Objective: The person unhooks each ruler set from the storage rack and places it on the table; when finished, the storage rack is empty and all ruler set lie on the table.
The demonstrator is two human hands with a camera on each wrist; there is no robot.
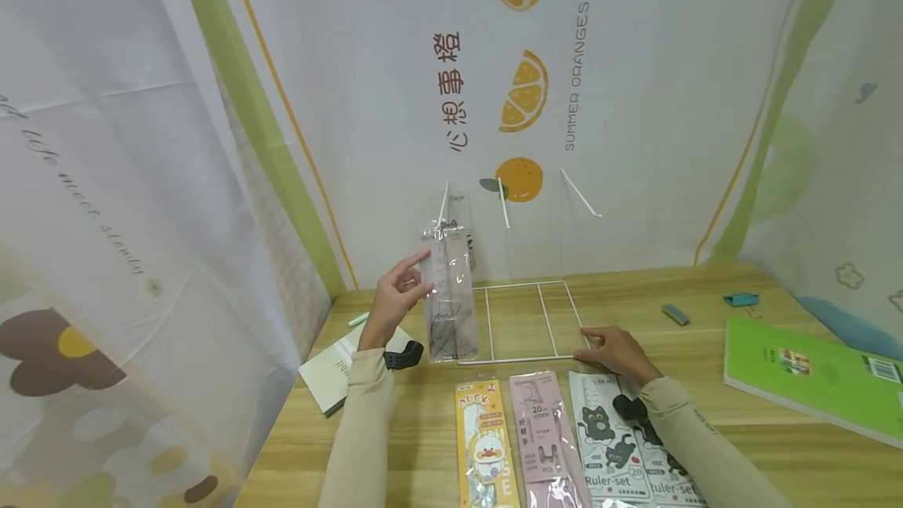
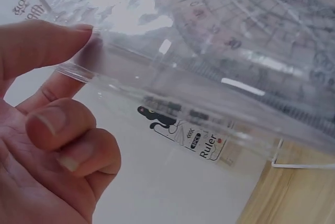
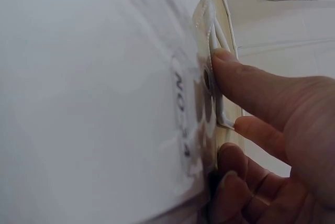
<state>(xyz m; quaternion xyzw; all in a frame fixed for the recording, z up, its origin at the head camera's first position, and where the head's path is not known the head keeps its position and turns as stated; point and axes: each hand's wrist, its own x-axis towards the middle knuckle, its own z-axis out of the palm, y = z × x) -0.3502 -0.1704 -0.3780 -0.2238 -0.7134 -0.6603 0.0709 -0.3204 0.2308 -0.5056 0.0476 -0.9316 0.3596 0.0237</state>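
My left hand (image 1: 395,298) pinches the left edge of a clear-bagged ruler set (image 1: 451,288) between thumb and fingers; a protractor shows through the plastic in the left wrist view. The bag stands upright, its top overlapping the tip of the left hook (image 1: 443,206) of a white wire rack (image 1: 522,358). Behind it hangs a black-cat ruler set (image 2: 201,143), mostly covered in the head view. My right hand (image 1: 615,353) grips the rack's base at its front right corner, thumb along the wire (image 3: 220,98).
In front of the rack lie a yellow duck ruler set (image 1: 487,445), a pink ruler set (image 1: 545,437) and black-cat ruler sets (image 1: 610,445). A notebook (image 1: 328,375) lies left, a green book (image 1: 811,379) right, with a teal binder clip (image 1: 741,300) behind. A printed curtain (image 1: 635,100) backs the table.
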